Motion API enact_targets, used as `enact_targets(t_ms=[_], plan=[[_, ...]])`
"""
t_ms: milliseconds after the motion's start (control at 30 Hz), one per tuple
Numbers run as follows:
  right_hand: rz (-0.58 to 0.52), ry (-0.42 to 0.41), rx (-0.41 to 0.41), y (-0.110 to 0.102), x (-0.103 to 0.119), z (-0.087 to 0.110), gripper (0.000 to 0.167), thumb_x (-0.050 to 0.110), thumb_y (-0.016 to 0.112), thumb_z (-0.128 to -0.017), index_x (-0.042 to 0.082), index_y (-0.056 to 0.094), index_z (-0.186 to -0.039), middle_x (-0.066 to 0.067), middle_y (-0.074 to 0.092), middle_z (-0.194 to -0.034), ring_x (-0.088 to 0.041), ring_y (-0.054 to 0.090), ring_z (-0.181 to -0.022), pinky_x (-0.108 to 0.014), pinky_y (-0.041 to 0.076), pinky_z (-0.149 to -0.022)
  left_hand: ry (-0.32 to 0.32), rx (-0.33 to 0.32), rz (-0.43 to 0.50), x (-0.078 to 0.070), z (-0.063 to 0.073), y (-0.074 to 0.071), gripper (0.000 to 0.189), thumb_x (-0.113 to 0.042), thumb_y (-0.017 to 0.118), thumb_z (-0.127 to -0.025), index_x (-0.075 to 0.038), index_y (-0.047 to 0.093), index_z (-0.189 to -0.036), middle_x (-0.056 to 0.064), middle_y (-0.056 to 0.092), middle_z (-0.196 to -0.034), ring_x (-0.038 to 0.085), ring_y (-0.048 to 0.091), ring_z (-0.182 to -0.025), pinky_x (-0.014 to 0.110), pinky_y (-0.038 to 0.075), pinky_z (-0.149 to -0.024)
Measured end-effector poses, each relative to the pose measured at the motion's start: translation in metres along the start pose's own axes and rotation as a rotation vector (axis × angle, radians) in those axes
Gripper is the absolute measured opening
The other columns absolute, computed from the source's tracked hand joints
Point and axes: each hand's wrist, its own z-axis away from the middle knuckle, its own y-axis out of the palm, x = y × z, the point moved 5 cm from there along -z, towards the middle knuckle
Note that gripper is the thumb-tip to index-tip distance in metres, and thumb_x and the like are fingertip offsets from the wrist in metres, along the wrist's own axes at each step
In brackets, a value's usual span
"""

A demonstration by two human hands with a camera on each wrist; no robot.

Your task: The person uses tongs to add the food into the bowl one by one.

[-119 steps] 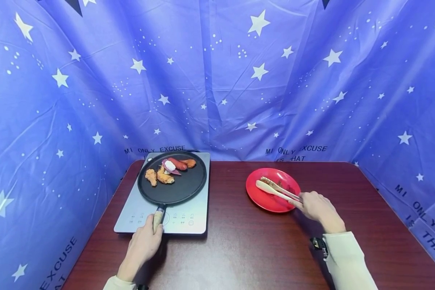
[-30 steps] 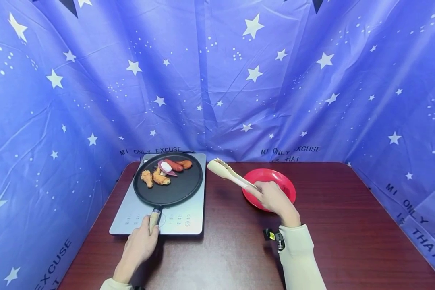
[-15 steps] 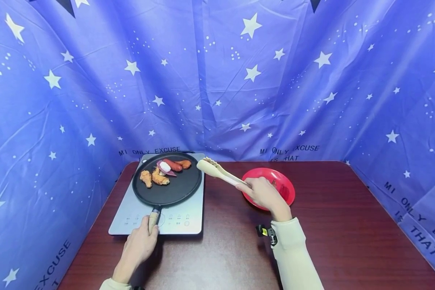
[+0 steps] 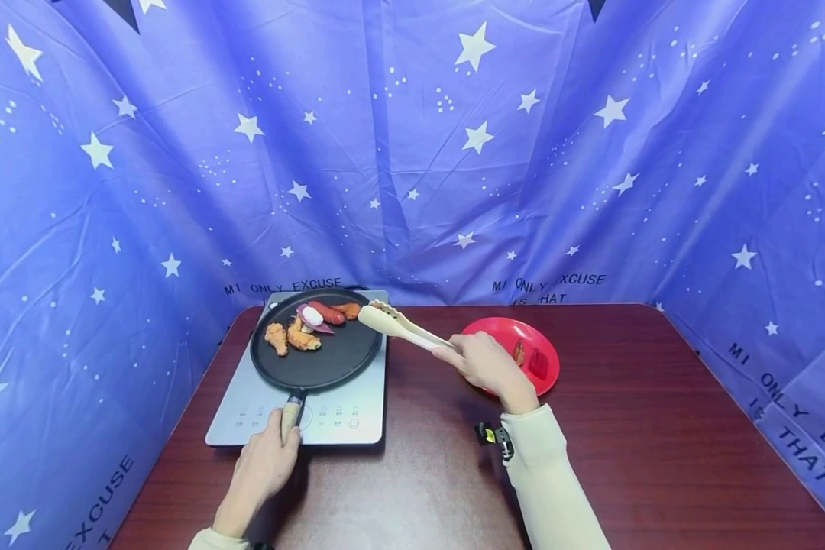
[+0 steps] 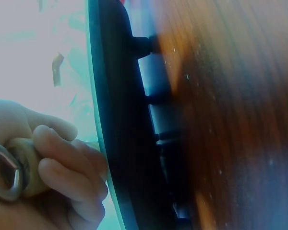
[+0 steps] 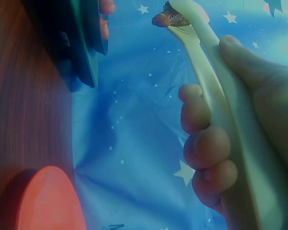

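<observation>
My left hand [image 4: 266, 460] grips the handle [image 4: 292, 413] of a round black frying pan [image 4: 340, 357]. In the pan lie a fried drumstick [image 4: 276, 338], a chicken wing [image 4: 305, 338], a purple-and-white piece [image 4: 312, 315], a red sausage [image 4: 327, 312] and an orange-brown piece [image 4: 349, 310]. My right hand [image 4: 486, 363] holds pale tongs [image 4: 404, 329], whose tips overlap the pan's right rim in the head view. Between the tips, a glossy brown piece of food [image 6: 174, 19] shows in the right wrist view; its kind is unclear.
The pan stands on a silver induction cooker [image 4: 241, 428] at the table's left. A red plate [image 4: 532, 336] sits under and beyond my right hand, bearing a brown piece [image 4: 519, 352] and a dark red piece [image 4: 538, 364]. Starry blue curtains [image 4: 426, 153] enclose the dark red table [image 4: 646, 397].
The tongs have lifted off the red plate and travelled left to the pan's right rim, the right hand moving with them. My left hand stays on the pan handle.
</observation>
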Motion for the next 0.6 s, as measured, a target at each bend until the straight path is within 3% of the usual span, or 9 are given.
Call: enact_targets(t_ms=[600], plan=[[0.037, -0.014, 0.052, 0.014, 0.022, -0.014, 0.036, 0.044, 0.062, -0.088, 0.017, 0.053, -0.068, 0.004, 0.042, -0.053, -0.014, 0.041, -0.049, -0.03, 0.036, -0.048, 0.002, 0.01, 0.006, 0.0, 0.0, 0.0, 0.043, -0.026, 0.046, -0.094, 0.0, 0.039, -0.128, 0.008, 0.049, -0.065, 0.025, 0.05, -0.058, 0.042, 0.038, -0.051]])
